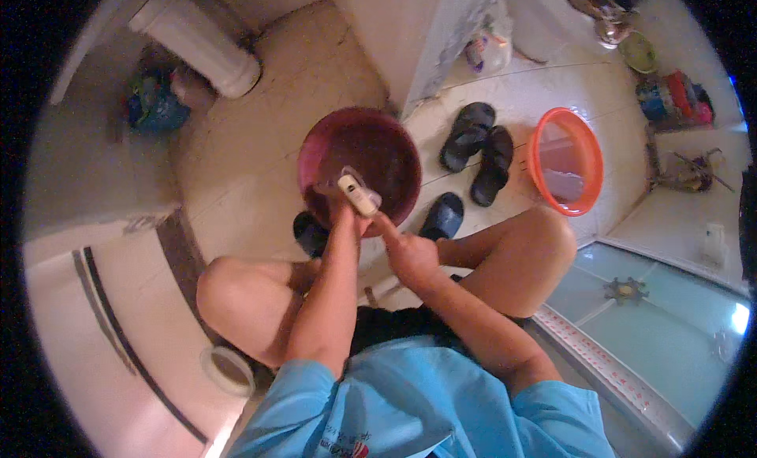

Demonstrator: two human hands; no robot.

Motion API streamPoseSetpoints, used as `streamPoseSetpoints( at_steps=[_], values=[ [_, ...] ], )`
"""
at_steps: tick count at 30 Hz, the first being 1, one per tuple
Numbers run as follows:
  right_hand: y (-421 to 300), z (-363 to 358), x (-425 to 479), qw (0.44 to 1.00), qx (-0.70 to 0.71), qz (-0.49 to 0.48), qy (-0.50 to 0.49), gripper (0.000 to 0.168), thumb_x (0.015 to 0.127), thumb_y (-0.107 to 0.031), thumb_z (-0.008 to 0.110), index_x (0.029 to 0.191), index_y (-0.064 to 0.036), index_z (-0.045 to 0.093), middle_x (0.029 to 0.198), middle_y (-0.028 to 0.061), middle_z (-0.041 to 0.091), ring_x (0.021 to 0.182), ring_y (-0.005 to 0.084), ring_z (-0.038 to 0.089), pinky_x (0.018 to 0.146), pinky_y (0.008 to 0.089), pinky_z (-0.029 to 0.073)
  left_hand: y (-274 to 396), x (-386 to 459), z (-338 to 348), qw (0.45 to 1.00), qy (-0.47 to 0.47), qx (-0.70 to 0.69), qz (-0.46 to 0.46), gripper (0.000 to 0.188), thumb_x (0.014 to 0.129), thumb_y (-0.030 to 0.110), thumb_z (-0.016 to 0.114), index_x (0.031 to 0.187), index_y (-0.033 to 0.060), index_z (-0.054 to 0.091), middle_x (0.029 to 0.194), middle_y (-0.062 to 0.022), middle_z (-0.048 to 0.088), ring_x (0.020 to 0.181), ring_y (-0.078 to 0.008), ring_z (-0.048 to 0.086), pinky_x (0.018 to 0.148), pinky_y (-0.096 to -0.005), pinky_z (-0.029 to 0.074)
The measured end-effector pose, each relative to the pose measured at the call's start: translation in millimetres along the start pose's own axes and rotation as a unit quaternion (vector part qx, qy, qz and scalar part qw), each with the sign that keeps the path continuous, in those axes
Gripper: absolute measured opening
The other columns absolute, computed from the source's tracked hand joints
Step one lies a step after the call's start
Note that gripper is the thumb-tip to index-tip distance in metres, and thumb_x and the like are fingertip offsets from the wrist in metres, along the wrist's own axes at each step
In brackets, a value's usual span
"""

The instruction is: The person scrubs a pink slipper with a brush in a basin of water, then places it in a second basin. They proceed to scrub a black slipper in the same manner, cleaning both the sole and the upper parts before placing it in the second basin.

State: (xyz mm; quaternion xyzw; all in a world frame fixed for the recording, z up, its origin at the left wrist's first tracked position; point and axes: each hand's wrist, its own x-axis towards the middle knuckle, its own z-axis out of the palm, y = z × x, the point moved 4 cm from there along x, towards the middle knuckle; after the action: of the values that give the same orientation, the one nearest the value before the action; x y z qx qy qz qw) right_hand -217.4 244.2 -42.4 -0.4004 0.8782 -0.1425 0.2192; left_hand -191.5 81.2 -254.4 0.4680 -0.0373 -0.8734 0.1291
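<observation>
A small cream-coloured device with a dark spot [358, 195] lies at my left hand [350, 212], above the near part of a dark red plastic tub [310, 156]. The device hides much of that hand, so its grip is unclear; a clear loop or film shows around the device. My right hand [412, 258] is just outside the tub's near right rim, its index finger stretched out to the device's lower end and the other fingers curled in. The tub's inside is dark, and what it holds cannot be told.
Dark slippers [467, 137] lie right of the tub, beside an orange basin [534, 156] holding liquid. Another dark slipper [309, 233] touches the tub's near left. A white pipe [195, 44] stands far left, a translucent container [227, 370] near left. A glass panel [662, 334] is at right.
</observation>
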Motion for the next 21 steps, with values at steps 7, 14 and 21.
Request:
streamPoseSetpoints(
  at_steps=[7, 14, 21],
  values=[
    [28, -7, -22, 0.999, 0.023, 0.026, 0.032, 0.054, 0.094, -0.017, 0.057, 0.146, -0.027, 0.044, 0.069, 0.0127, 0.066, 0.059, 0.0322, 0.066, 0.052, 0.0459, 0.053, -31, -27, 44, 0.991, 0.105, 0.022, -0.074, 0.048, 0.090, 0.063, 0.044, 0.107, 0.0200, 0.058, 0.089, -0.0046, 0.063, 0.070, -0.0277, 0.063, 0.056, -0.0447, 0.054],
    [34, -17, -19, 0.976, 0.182, 0.122, 0.007, 0.050, 0.097, -0.017, 0.055, 0.146, -0.023, 0.045, 0.081, 0.0248, 0.067, 0.074, 0.0428, 0.067, 0.065, 0.0505, 0.055, 3, -26, 28, 0.990, 0.117, -0.057, -0.061, 0.060, 0.092, 0.058, 0.049, 0.136, 0.0174, 0.048, 0.139, -0.0121, 0.050, 0.123, -0.0336, 0.051, 0.097, -0.0581, 0.048],
    [15, -8, -2, 0.965, 0.232, 0.121, -0.021, 0.044, 0.101, -0.017, 0.050, 0.145, -0.018, 0.046, 0.091, 0.0283, 0.067, 0.083, 0.0438, 0.068, 0.072, 0.0492, 0.055, 10, -16, 18, 0.994, 0.110, -0.021, 0.006, 0.061, 0.088, 0.064, 0.048, 0.123, 0.0159, 0.059, 0.123, -0.0116, 0.062, 0.107, -0.0328, 0.062, 0.088, -0.0582, 0.053]
  ],
)
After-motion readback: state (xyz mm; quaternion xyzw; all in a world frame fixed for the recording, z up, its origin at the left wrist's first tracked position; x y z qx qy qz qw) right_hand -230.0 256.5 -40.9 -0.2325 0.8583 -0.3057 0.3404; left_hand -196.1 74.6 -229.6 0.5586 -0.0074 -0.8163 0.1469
